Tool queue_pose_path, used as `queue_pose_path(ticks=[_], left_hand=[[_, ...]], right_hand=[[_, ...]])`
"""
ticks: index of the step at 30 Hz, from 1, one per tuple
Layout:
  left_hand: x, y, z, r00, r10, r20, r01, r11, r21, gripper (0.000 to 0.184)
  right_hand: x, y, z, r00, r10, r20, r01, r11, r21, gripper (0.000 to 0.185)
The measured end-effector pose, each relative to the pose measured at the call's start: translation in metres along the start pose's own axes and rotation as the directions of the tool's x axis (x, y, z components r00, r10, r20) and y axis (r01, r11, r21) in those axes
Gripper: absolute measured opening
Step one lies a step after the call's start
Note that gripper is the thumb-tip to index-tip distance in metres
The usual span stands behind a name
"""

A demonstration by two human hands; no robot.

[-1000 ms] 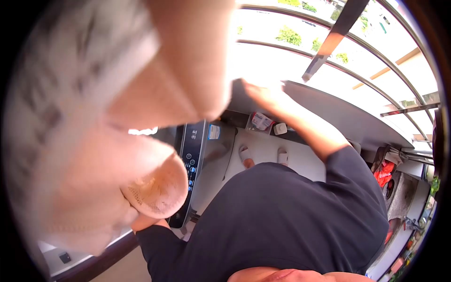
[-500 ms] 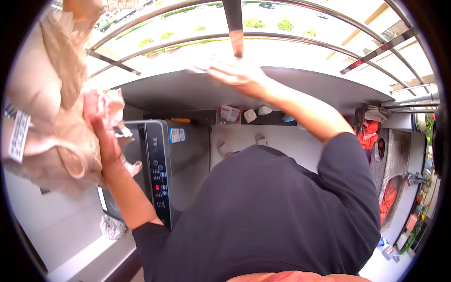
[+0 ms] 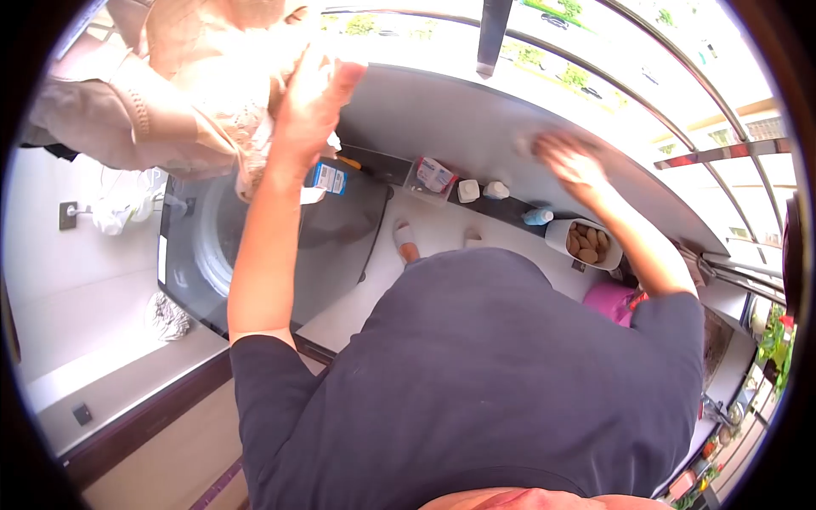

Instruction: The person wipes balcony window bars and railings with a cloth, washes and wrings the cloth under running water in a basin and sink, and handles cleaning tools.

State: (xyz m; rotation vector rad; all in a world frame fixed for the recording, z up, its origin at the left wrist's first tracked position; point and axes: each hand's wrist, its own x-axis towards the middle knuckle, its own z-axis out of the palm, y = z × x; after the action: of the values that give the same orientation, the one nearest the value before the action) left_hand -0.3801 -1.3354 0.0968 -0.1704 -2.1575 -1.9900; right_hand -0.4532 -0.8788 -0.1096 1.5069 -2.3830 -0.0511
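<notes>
My left hand [image 3: 310, 106] is raised at the upper left, its fingers against a beige garment [image 3: 191, 64] with lacy edges. Cloth bunches beside the palm, and bright glare washes out part of the fingertips. The garment hangs across the upper left corner. My right hand [image 3: 571, 161] is held out over the grey ledge panel at the upper right, slightly blurred, with its fingers apart and nothing in them.
A dark-topped washing machine [image 3: 336, 246] stands below my left arm. Along the wall are a clear box [image 3: 425, 191], a blue bottle [image 3: 537, 218] and a white bin [image 3: 557, 234] of brown oval items. Metal window bars [image 3: 629, 93] curve overhead. A crumpled grey cloth [image 3: 167, 316] sits lower left.
The view has turned. The garment has swung up and away from the camera, uncovering the machine top. My left hand now appears farther right, and my right hand has moved right and lower.
</notes>
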Motion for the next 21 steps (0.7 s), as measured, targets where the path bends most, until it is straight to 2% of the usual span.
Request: queue_pose_path(ticks=[1,2,3,4,5,6,7,8,9,10,11,13,14,15,16,18,19,20,21], left_hand=[[0.001,-0.004,0.007,1.000,0.002,0.023,-0.002,1.000,-0.007,0.076],[0.000,0.000,0.020,1.000,0.021,0.023,-0.021,1.000,-0.007,0.077],[-0.001,0.000,0.027,0.999,0.034,0.023,-0.035,0.998,0.048,0.079],[-0.002,-0.003,0.033,0.999,0.049,0.022,-0.051,0.993,0.102,0.081],[-0.008,-0.009,0.038,1.000,0.006,-0.007,-0.005,0.984,0.180,0.083],[-0.014,-0.011,0.043,0.999,-0.050,-0.008,0.050,0.982,0.182,0.089],[-0.020,-0.014,0.048,0.994,-0.106,-0.008,0.105,0.977,0.183,0.096],[-0.032,-0.017,0.054,0.995,-0.095,-0.010,0.094,0.967,0.237,0.096],[-0.049,-0.019,0.062,0.992,-0.124,0.019,0.121,0.985,0.122,0.090],[-0.068,-0.015,0.056,0.964,-0.238,0.123,0.210,0.957,0.201,0.078],[-0.087,0.004,0.060,0.916,-0.326,0.234,0.304,0.944,0.128,0.070],[-0.125,0.017,0.050,0.877,-0.302,0.372,0.234,0.947,0.218,0.059],[-0.147,0.006,0.033,0.890,-0.189,0.416,0.089,0.964,0.249,0.054],[-0.171,0.005,0.018,0.913,-0.276,0.300,0.252,0.961,0.117,0.051],[-0.194,0.005,0.003,0.914,-0.365,0.175,0.377,0.926,-0.036,0.048],[-0.217,-0.019,-0.043,0.928,-0.304,-0.217,0.272,0.948,-0.165,0.047],[-0.212,-0.023,-0.065,0.876,-0.220,-0.429,0.198,0.976,-0.097,0.056],[-0.197,-0.028,-0.085,0.783,-0.127,-0.609,0.151,0.988,-0.012,0.065],[-0.176,-0.040,-0.107,0.715,0.030,-0.698,0.096,0.985,0.140,0.076]], right_hand=[[0.040,-0.017,0.013,0.994,0.050,0.097,-0.067,0.982,0.178,0.048],[0.088,-0.031,0.013,0.993,0.033,0.112,-0.083,0.875,0.477,0.052],[0.111,-0.040,0.072,0.982,0.003,-0.189,0.095,0.857,0.506,0.050],[0.149,-0.059,0.097,0.990,-0.002,-0.143,0.061,0.912,0.407,0.052],[0.189,-0.072,0.096,0.995,-0.023,-0.092,0.053,0.940,0.336,0.056],[0.216,-0.082,0.093,0.999,-0.034,-0.037,0.043,0.963,0.267,0.061],[0.230,-0.082,0.085,0.993,-0.101,-0.065,0.107,0.990,0.090,0.060],[0.237,-0.081,0.068,0.983,-0.170,-0.073,0.163,0.983,-0.086,0.059],[0.236,-0.076,0.048,0.968,-0.243,-0.065,0.219,0.941,-0.259,0.058],[0.218,-0.070,0.020,0.967,-0.246,0.059,0.249,0.884,-0.395,0.055],[0.191,-0.052,0.013,0.951,-0.266,-0.157,0.212,0.933,-0.292,0.054],[0.121,-0.031,-0.038,0.994,-0.033,-0.103,0.038,0.998,0.043,0.055],[0.079,-0.020,-0.054,0.999,0.024,-0.027,-0.023,0.999,0.047,0.054],[0.040,-0.003,-0.066,0.997,-0.071,0.029,0.072,0.997,-0.034,0.052],[0.020,-0.002,-0.106,0.999,-0.013,0.043,0.011,0.998,0.061,0.050],[-0.022,-0.003,-0.110,1.000,0.019,0.008,-0.020,0.999,0.049,0.049],[-0.043,-0.003,-0.112,0.999,0.036,-0.009,-0.035,0.998,0.043,0.048],[-0.056,-0.011,-0.109,0.996,0.086,-0.036,-0.087,0.996,-0.010,0.050],[-0.063,-0.022,-0.103,0.986,0.164,-0.026,-0.162,0.985,0.061,0.052]])
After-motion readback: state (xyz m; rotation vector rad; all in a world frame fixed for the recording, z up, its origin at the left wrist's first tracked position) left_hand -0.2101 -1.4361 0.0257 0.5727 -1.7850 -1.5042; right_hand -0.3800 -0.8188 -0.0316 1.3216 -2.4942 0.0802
